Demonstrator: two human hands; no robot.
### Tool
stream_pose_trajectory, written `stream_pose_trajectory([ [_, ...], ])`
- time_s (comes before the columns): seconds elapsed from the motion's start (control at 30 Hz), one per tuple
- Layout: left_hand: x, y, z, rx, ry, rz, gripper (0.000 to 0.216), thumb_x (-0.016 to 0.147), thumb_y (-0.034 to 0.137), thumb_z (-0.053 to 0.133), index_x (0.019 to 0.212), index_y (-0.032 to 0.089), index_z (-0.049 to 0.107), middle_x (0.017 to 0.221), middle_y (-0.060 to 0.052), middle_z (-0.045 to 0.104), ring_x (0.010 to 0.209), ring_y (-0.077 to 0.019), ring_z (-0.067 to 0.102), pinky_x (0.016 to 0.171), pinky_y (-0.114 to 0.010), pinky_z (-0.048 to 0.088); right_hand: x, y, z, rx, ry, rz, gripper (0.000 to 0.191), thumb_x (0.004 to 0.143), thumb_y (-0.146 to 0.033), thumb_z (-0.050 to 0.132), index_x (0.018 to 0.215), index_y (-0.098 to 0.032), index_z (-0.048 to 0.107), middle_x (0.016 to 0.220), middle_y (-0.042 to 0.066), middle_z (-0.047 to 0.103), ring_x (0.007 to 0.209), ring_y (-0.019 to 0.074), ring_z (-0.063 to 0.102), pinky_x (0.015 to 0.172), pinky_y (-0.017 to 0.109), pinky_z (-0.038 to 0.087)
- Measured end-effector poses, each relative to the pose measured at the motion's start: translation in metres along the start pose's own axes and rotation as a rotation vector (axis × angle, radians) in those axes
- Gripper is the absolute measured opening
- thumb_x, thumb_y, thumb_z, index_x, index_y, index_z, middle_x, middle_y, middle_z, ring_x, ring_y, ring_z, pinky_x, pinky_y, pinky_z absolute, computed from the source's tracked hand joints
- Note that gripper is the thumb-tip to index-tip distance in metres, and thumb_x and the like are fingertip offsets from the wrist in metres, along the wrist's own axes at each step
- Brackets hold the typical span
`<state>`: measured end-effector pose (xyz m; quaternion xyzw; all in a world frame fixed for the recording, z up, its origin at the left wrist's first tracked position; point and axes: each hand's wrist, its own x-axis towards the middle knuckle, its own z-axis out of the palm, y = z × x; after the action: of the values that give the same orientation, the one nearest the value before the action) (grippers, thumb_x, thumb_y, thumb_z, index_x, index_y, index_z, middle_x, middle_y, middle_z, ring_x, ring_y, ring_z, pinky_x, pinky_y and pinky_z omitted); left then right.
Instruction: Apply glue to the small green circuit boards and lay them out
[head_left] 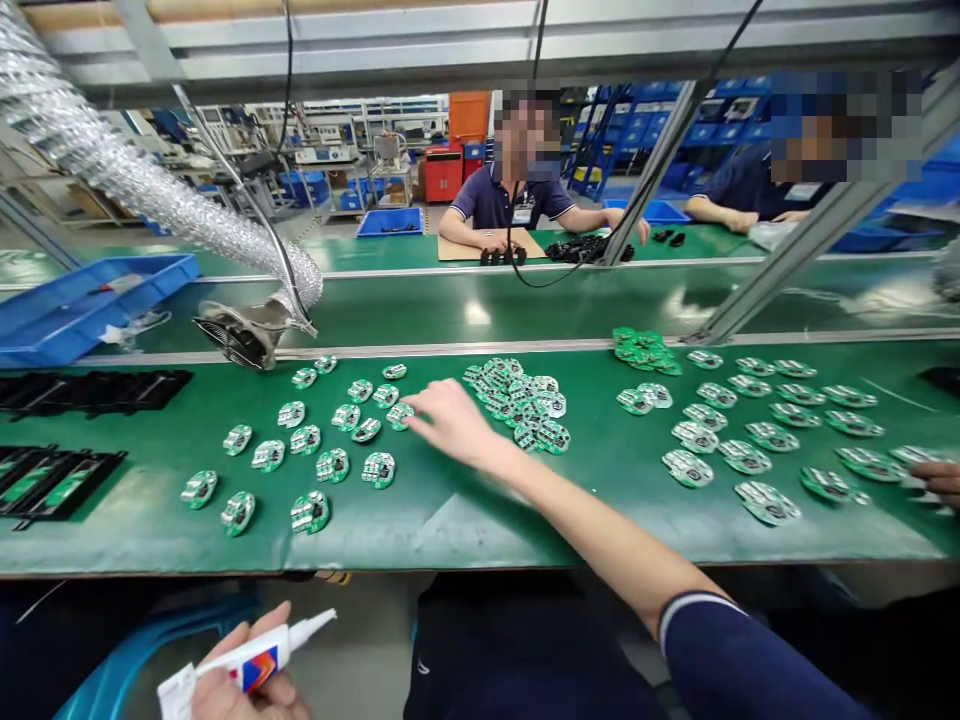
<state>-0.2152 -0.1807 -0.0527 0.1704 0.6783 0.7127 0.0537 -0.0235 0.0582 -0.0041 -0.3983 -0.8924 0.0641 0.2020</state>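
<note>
Now | right hand (450,422): open, fingers extended, holding nothing, fingertips at a round green circuit board (400,416), which lies mid-frame on the counter (420,530), far nearer this hand | left hand (244,685): lower left, below the counter, closed around a white glue tube (259,660)

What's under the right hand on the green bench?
The right hand is over the green bench mat, with a round circuit board at its fingertips and a heap of boards just beyond. What lies directly beneath the palm is hidden.
</note>
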Motion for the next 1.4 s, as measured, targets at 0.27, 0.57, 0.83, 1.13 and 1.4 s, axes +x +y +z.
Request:
stream_pose_trajectory([
  [0.27,-0.038,0.024,0.050,-0.225,-0.058,0.165,0.035,0.089,0.045,0.075,0.080,0.012,0.071,0.069,-0.004,0.075,0.034,-0.0095,0.045,0.030,-0.026,0.031,-0.091,0.107,-0.016,-0.146,0.033,0.272,0.061,0.089,-0.027,0.077,0.146,-0.015,0.059,0.124,0.019,0.075,0.118,0.0351,0.064,0.101,0.053,0.046],
  [0.57,-0.067,0.028,0.050,-0.162,-0.183,0.122,0.037,0.093,0.050,0.070,0.089,0.013,0.071,0.071,-0.005,0.077,0.035,-0.0089,0.045,0.032,-0.024,0.034,-0.089,0.121,-0.002,0.015,0.093,0.341,0.064,0.085,-0.029,0.081,0.144,-0.015,0.060,0.121,0.017,0.077,0.117,0.0337,0.065,0.103,0.052,0.045],
  [0.83,-0.075,0.036,0.057,-0.150,-0.256,0.184,0.036,0.096,0.048,0.067,0.090,0.013,0.070,0.071,-0.006,0.077,0.035,-0.0081,0.045,0.034,-0.022,0.034,-0.092,0.114,-0.009,0.130,0.157,0.335,0.069,0.080,-0.025,0.085,0.144,-0.018,0.061,0.118,0.014,0.078,0.118,0.0339,0.065,0.105,0.054,0.043],
  [1.13,-0.068,0.030,0.102,0.013,-0.356,0.451,0.037,0.105,0.046,0.055,0.103,0.014,0.073,0.085,-0.010,0.080,0.054,-0.0129,0.067,0.054,-0.024,0.053,-0.121,0.013,-0.020,0.380,0.179,0.038,0.092,0.084,-0.012,0.076,0.164,-0.024,0.033,0.123,0.011,0.069,0.114,0.0294,0.064,0.100,0.052,0.056],
  [1.4,-0.073,0.024,0.111,0.084,-0.320,0.762,0.023,0.105,0.031,0.057,0.106,0.017,0.075,0.087,-0.007,0.082,0.073,-0.0156,0.076,0.073,-0.026,0.059,-0.135,-0.019,-0.030,0.418,0.237,-0.037,0.095,0.088,-0.006,0.069,0.167,-0.030,0.023,0.122,0.010,0.066,0.111,0.0303,0.062,0.097,0.052,0.058],
])
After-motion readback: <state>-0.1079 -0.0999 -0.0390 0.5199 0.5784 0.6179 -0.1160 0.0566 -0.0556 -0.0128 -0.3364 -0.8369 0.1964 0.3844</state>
